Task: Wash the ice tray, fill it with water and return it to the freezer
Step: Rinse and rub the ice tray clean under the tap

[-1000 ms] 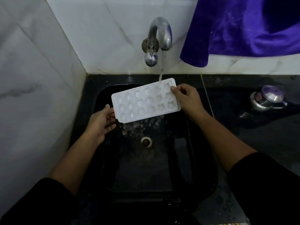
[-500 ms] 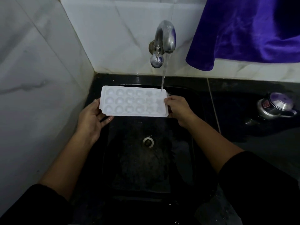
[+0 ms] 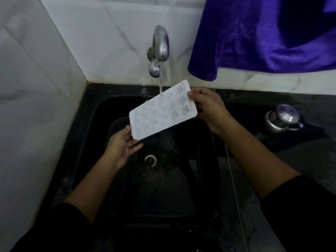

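We're holding the ice tray (image 3: 161, 113) over the sink (image 3: 101, 117), tilted: right end up by the tap (image 3: 160, 50), left end down toward the drain (image 3: 150, 159). The water stream (image 3: 161, 87) is hitting the far long edge about mid-length. We're guessing it's sheeting across the cells and off the low corner. We're reading this as the rinse step; filling and the freezer are not yet done.

Right hand (image 3: 209, 108) is doing the gripping: fingers and thumb curled round the high short end, clamped on the tray. Left hand (image 3: 121, 144) is lying palm up at the low corner, fingers straight and slightly apart, thumb touching the short edge. It's propping, not gripping.

Handling, as a judgement:
- **Material:** it's looking like thin white moulded plastic, so light when empty and probably flexing if twisted.
- **Grip:** it's wet, so we're expecting it to be slick.
- **Where to hold:** we're rating the flat rim at the two short ends as the best hold. Pinching across the cells is likely giving less purchase.
- **When filling:** it's going to be getting heavier and sloshing, so we're wanting both ends gripped and the tray level.

Also around: a purple cloth (image 3: 263, 33) is hanging on the wall right of the tap. A steel pot (image 3: 281, 119) is sitting on the dark counter (image 3: 300, 157), well apart from the sink.
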`<state>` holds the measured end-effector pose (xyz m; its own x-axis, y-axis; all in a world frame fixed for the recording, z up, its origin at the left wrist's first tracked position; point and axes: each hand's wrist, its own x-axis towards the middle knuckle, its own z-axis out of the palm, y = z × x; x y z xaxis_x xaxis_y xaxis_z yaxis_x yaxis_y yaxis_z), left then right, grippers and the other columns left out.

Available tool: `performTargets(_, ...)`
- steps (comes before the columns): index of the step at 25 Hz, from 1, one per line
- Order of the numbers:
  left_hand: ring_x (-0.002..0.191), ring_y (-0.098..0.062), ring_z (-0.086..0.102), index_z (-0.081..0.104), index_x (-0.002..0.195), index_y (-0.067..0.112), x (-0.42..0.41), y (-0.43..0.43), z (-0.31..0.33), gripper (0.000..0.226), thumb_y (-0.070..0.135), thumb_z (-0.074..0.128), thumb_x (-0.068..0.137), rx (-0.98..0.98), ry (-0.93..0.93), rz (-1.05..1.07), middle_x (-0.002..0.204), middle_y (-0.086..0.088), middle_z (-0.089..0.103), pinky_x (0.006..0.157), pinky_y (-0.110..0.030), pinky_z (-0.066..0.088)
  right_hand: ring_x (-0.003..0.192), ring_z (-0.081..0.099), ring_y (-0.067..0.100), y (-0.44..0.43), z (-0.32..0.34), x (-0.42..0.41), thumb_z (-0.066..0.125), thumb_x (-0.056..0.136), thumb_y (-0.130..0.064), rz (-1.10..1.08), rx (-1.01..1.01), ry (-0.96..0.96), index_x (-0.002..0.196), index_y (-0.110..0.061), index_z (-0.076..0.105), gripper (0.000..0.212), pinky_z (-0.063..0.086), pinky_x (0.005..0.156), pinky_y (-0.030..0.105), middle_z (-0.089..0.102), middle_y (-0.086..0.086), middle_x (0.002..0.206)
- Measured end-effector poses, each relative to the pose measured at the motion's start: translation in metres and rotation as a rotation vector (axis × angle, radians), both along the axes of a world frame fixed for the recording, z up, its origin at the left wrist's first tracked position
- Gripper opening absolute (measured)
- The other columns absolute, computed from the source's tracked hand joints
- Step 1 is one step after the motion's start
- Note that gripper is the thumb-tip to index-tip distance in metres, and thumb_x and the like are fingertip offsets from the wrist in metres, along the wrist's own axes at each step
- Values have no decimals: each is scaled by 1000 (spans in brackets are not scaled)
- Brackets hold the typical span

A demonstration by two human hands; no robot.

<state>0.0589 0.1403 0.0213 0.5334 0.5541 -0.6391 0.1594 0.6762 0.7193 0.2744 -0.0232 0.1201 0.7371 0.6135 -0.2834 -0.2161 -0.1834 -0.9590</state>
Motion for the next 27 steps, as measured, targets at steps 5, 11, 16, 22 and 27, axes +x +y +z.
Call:
performTargets(5,116,-25,68,68,125,20,30,-23,2,28,32,48,109,15,-39,-54,121,-2,75,90,-42,56,87,73,19,-34,-2,19,66,98,-17,-72,31,-11,114,-9,71,18,62,72,34,78,9,104)
performTargets(11,111,-20,71,65,137,21,32,-22,25,36,33,53,106,178,-127,36,126,-1,75,89,-38,57,89,75,23,-48,-41,29,61,101,-15,-158,-79,87,114,-10,70,17,61,67,34,78,9,105)
performTargets(16,115,-19,70,67,136,25,14,-12,53,34,33,53,106,328,-172,106,131,-1,73,91,-38,58,93,77,29,-23,-72,13,53,102,-9,-72,-182,177,118,-9,67,21,63,71,41,77,12,110)
performTargets(22,122,-23,69,68,136,26,-14,8,51,35,32,55,104,396,-147,264,132,-1,72,98,-43,57,85,77,22,15,-63,-8,47,102,1,141,-142,149,110,-9,67,23,64,68,35,77,13,106)
performTargets(27,118,-20,70,63,141,27,-16,11,26,39,33,53,104,319,-114,319,132,1,72,94,-37,55,92,78,18,25,-41,5,52,102,-3,195,-90,41,117,-12,67,23,65,72,34,78,5,108)
